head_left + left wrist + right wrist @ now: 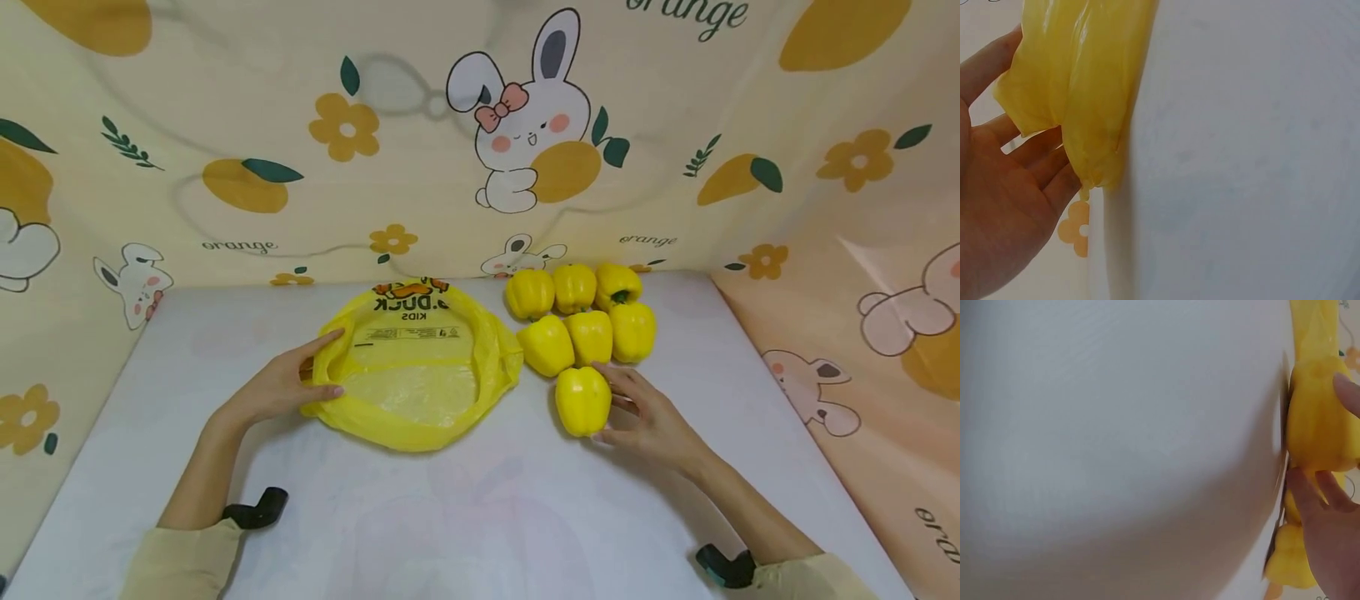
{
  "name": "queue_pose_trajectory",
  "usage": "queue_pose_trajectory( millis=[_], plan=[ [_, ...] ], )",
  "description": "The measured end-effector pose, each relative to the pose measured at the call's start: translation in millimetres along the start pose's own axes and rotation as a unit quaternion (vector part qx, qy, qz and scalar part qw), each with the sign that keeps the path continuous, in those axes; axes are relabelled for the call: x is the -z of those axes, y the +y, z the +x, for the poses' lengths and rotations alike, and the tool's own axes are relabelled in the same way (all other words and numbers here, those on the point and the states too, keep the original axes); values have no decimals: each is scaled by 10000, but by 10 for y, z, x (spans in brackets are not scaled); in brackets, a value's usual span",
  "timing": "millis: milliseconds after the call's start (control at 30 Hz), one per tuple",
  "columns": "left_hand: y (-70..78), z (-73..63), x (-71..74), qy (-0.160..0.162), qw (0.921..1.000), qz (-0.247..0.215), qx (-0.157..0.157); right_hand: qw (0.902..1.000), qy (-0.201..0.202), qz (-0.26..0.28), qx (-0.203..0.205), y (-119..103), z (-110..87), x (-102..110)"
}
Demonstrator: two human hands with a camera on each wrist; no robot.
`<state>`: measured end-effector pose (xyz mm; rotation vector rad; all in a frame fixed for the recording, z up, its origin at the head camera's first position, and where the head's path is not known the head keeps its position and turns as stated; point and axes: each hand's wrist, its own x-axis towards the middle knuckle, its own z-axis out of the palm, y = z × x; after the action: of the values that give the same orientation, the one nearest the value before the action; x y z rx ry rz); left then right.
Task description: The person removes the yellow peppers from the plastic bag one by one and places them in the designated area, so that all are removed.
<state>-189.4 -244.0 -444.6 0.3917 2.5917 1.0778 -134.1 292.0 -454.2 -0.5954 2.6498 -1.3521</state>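
Observation:
A yellow plastic bag [408, 429] with dark print lies on the white table, its round mouth spread upward. At its left edge, my left hand [281, 383] holds the rim, with thumb and forefinger over it. The left wrist view shows fingers partly hidden behind the bag's folds [1079, 81]. To the right of the bag, my right hand [648, 421] grips the nearest yellow bell pepper [582, 402] by its right side, fingers behind and thumb in front. In the right wrist view the thumb lies against this pepper [1316, 419].
Several more yellow bell peppers [590, 336] sit grouped just behind the held one, close to the bag's right edge. A patterned cloth wall [420, 200] with rabbits and oranges rises behind the white table [465, 525]. Black wrist devices [258, 508] show on both forearms.

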Motion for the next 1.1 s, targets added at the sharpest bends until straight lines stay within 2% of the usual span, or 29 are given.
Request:
queue_pose_trajectory(
  millis=[267,600,800,967,1100],
  plan=[
    [1,-3,-19,33,10000,-75,6,9999,49,-150,-33,12,-30,-23],
    [27,-17,-61,320,9992,-217,101,9990,-56,-444,7,-15,16,-7],
    [51,-87,-17,404,9989,-157,197,9978,24,-554,370,-50,52,56],
    [21,-164,3,528,9982,-264,-77,9940,333,-821,634,-110,69,185],
    [7,-226,10,660,9975,-164,-186,9863,745,-1224,816,-145,85,302]
  ],
)
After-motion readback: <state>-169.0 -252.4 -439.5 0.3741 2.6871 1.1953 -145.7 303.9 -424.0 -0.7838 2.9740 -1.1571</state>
